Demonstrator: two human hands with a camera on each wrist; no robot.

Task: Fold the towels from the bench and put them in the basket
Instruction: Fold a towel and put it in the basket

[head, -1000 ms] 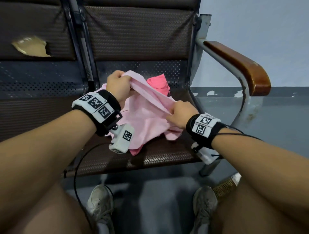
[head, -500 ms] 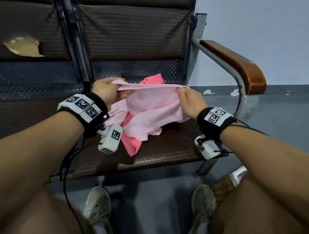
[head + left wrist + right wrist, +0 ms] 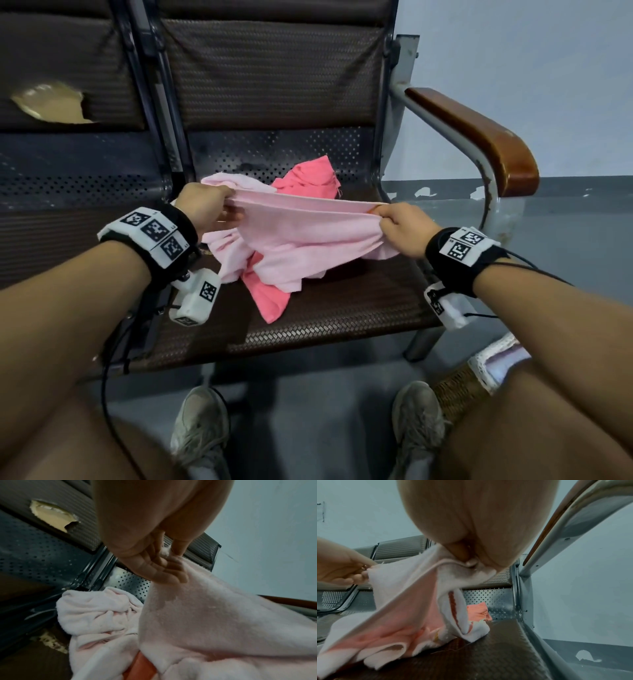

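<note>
A light pink towel point(image 3: 301, 236) hangs stretched between my two hands above the bench seat point(image 3: 342, 315). My left hand point(image 3: 209, 209) pinches its left top corner, and my right hand point(image 3: 397, 226) pinches the right one. The top edge runs taut between them; the lower part droops onto the seat. A coral-pink towel point(image 3: 308, 181) lies crumpled under and behind it, one end sticking out in front point(image 3: 270, 301). In the left wrist view the fingers point(image 3: 171, 570) clamp the pale cloth point(image 3: 205, 615). The right wrist view shows the fingers point(image 3: 465, 557) holding the hem point(image 3: 426, 582). A woven basket point(image 3: 459, 390) peeks out by my right knee.
The bench has a brown armrest point(image 3: 479, 137) on a grey metal post at the right. The neighbouring seat's backrest has a torn hole point(image 3: 51, 106). My shoes point(image 3: 202, 431) stand on the grey floor below. A cable hangs from my left wrist.
My hands have moved apart, the right one sliding along the edge to the right corner. The light pink towel is now spread wide and lifted off the pile.
</note>
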